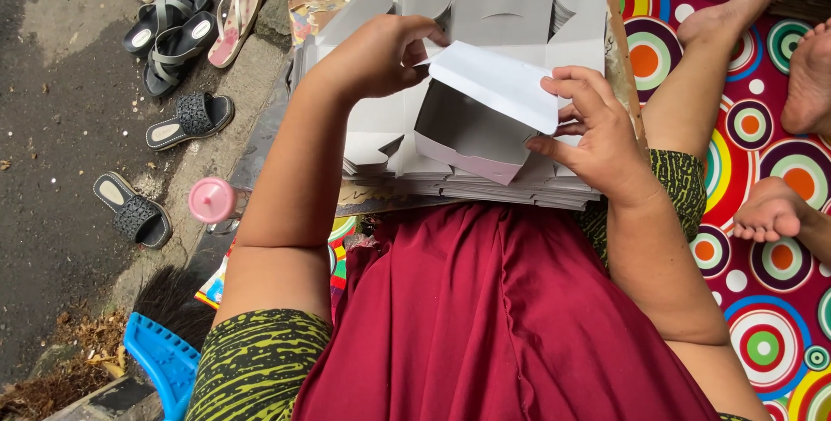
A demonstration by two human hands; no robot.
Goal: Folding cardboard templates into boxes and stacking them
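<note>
A red skirt (511, 317) fills the lower centre of the frame. Just beyond it, a half-folded white box (480, 122) is held at frame centre, resting on a stack of flat box blanks (519, 14); the stack appears to serve as support for folding. The right hand (597, 131) is closed on the box's right side, thumb under the raised lid flap, wrist bent inward. The left hand (376, 53) is curled, fingertips pinching the lid's upper left corner. Sandals (177, 32) are noted at upper left, a patterned mat (762, 334) at right.

One head-worn camera looks steeply down, close over lap and board
</note>
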